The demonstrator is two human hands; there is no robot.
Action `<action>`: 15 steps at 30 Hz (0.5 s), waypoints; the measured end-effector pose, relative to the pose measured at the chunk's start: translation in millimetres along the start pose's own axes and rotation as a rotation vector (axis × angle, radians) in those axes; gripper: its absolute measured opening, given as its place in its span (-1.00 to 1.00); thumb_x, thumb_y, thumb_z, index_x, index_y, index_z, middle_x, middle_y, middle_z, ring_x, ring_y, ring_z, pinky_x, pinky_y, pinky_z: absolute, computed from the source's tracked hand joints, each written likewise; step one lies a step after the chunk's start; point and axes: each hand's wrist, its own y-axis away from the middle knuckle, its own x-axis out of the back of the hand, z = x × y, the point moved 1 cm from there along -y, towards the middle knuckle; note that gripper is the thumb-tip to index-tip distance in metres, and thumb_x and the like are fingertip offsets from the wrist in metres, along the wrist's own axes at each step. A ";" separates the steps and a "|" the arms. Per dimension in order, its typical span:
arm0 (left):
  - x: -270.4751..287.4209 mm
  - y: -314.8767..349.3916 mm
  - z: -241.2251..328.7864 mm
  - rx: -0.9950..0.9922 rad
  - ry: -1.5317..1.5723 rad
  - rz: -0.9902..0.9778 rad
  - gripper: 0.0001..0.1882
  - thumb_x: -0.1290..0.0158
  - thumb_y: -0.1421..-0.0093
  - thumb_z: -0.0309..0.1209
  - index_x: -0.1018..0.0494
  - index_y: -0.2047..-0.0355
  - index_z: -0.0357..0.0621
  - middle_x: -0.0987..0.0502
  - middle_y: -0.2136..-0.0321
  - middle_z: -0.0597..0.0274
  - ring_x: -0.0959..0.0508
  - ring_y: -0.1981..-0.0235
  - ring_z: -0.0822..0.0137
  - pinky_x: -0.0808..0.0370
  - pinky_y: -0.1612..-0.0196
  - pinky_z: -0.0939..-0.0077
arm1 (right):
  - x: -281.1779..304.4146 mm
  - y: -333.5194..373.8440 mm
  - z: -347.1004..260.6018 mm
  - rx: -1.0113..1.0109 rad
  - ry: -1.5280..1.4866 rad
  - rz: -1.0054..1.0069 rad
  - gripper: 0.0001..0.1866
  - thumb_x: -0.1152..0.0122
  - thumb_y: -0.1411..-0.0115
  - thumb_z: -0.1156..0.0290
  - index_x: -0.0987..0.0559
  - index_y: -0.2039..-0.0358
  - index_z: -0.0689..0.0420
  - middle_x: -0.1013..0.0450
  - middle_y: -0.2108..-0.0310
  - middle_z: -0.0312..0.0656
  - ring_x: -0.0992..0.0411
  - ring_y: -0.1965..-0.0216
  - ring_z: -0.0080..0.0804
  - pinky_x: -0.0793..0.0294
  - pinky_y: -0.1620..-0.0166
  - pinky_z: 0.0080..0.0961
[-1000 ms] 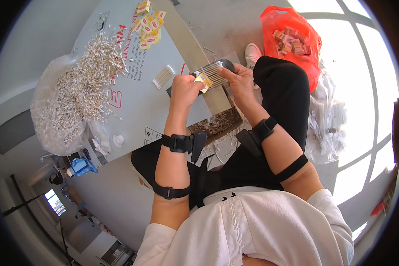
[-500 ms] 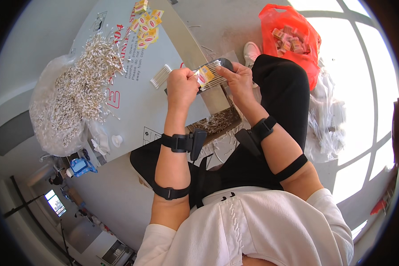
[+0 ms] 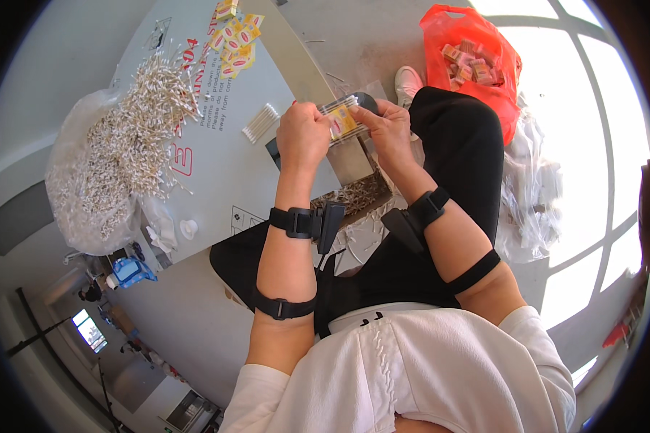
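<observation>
Between my two hands is a pack of cotton swabs (image 3: 353, 131) with a yellow card (image 3: 341, 121) lying over the swabs, partly hidden by my fingers. My left hand (image 3: 303, 134) is closed at the card's left edge. On the other side, my right hand (image 3: 393, 134) grips the pack, its thumb pressing on the swabs. A dark flat piece (image 3: 369, 102) shows behind the pack, and another dark part (image 3: 273, 151) peeks out left of my left hand. Near that hand, a small row of loose swabs (image 3: 260, 123) lies on the grey board.
A clear bag (image 3: 68, 180) spills a big heap of cotton swabs (image 3: 141, 123) at the left. Yellow cards (image 3: 237, 45) lie scattered at the far edge. An open box of swabs (image 3: 357, 198) sits below my hands. A red bag (image 3: 435, 54) with small packs stands at the right.
My left hand has shifted slightly up and to the right, and the yellow card has slid right, further across the swabs. My right hand has stayed almost in place.
</observation>
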 end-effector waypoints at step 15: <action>-18.6 60.1 -12.2 -0.351 -0.242 0.223 -0.17 -0.07 -0.23 -0.03 -0.04 -0.31 -0.31 -0.02 -0.34 -0.21 -0.04 -0.36 -0.17 -0.02 -0.30 -0.06 | 6.3 -1.1 -2.9 -0.065 0.017 0.116 -0.75 -0.31 -0.22 0.19 -0.66 0.39 0.12 -0.47 0.57 -0.49 -0.21 0.65 -0.80 -0.14 0.57 -0.76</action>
